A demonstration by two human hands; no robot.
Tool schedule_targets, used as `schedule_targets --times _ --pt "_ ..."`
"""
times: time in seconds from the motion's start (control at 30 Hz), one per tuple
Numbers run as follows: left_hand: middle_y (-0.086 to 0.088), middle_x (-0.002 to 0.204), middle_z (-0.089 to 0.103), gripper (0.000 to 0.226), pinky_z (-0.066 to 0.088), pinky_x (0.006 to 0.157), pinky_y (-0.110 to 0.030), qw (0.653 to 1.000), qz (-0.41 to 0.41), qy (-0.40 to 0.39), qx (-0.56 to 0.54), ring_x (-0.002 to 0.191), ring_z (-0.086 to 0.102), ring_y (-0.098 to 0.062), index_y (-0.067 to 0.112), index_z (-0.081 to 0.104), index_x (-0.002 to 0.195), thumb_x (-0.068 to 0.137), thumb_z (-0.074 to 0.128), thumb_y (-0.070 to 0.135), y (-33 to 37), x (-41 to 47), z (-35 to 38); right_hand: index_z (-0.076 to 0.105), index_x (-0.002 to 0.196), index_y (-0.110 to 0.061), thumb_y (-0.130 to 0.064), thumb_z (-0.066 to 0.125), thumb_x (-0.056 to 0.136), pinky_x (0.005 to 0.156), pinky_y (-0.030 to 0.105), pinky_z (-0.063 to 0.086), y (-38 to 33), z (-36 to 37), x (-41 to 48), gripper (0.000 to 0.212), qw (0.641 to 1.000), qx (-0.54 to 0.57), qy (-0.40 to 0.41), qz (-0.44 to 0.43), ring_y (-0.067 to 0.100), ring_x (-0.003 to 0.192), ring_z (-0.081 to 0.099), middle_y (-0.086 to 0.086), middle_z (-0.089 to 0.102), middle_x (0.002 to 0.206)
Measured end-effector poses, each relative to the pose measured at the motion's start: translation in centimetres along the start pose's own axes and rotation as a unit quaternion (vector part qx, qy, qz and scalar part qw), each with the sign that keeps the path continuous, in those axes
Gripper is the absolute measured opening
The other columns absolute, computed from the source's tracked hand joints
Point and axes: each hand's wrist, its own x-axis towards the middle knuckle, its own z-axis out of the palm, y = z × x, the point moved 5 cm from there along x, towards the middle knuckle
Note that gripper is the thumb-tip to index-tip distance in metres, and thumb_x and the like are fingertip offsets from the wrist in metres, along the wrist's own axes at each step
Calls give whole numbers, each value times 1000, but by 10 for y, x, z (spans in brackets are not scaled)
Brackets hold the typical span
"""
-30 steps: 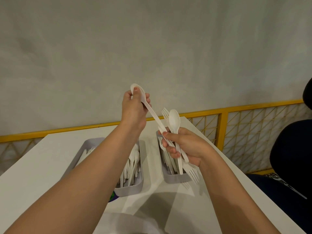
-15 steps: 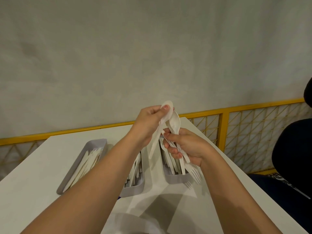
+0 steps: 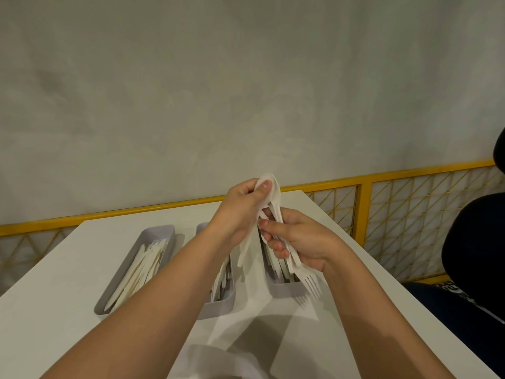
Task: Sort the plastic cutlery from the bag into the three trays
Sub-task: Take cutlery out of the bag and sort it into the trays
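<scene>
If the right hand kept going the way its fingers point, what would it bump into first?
Probably the left hand: the right hand, gripping white plastic cutlery, points its fingers leftward at it, almost touching. Depth is unclear.

A plain white rectangular table [image 3: 68, 269] fills the lower frame. Three long grey plastic trays [image 3: 161, 233] (each holding white plastic cutlery [image 3: 142, 269]) lie side by side at centre.

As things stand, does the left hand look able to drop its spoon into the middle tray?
Probably yes. The left hand pinches a spoon by the bowl, handle hanging down just right of the middle tray. Nothing lies between them; the right hand, holding a bundle of cutlery, sits further right.
</scene>
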Motion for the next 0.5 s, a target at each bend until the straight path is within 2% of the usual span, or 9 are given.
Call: schedule_targets --times 0.03,0.1,0.17,0.27,0.37,0.43,0.5 --pt "-6 69 51 24 44 48 -21 1000 -6 18 -18 56 50 -15 11 54 79 99 44 20 1 2 -6 54 94 -7 -11 48 96 38 15 30 1 1 0 7 1000 3 -4 3 4 42 38 3 46 66" --pt "-5 78 56 22 45 60 -24 996 -11 61 -58 68 53 -15 15 51 86 101 38 22 6 7 -19 54 111 -4 -12 48 97 36 14 26 2 3 -1 17 1000 4 -9 12 3 41 36 2 44 65" --pt "-3 85 61 21 49 66 -26 988 -6 103 -115 73 59 -14 17 48 89 102 33 22 11 10 -34 52 118 -4 -14 47 97 36 14 24 2 4 -1 24 1000 -15 -14 23 3 40 33 0 42 64" --pt "-3 86 62 17 53 59 -24 973 -1 166 -160 70 63 -12 16 43 94 103 30 22 16 11 -55 53 120 -5 -18 47 97 35 14 24 3 6 -3 26 998 -45 -18 36 3 40 31 -1 41 62" --pt "-5 74 56 20 51 48 -22 955 -26 198 -220 46 58 -8 10 44 91 103 32 21 13 14 -75 54 118 -7 -19 47 98 35 14 24 5 8 -2 25 998 -34 -5 49 4 42 30 -1 42 62" --pt "-5 67 45 21 44 41 -17 946 -81 208 -235 36 44 -9 10 41 85 103 32 15 3 13 -86 57 115 -11 -18 45 98 35 14 24 6 9 -2 22 998 -29 0 51 4 42 30 -1 43 62" --pt "-6 66 39 18 39 43 -20 952 -152 196 -178 46 35 -12 8 39 85 101 30 5 -6 8 -91 57 114 -11 -18 45 99 35 14 24 7 9 -1 21 998 -33 4 50 5 43 30 0 42 62"
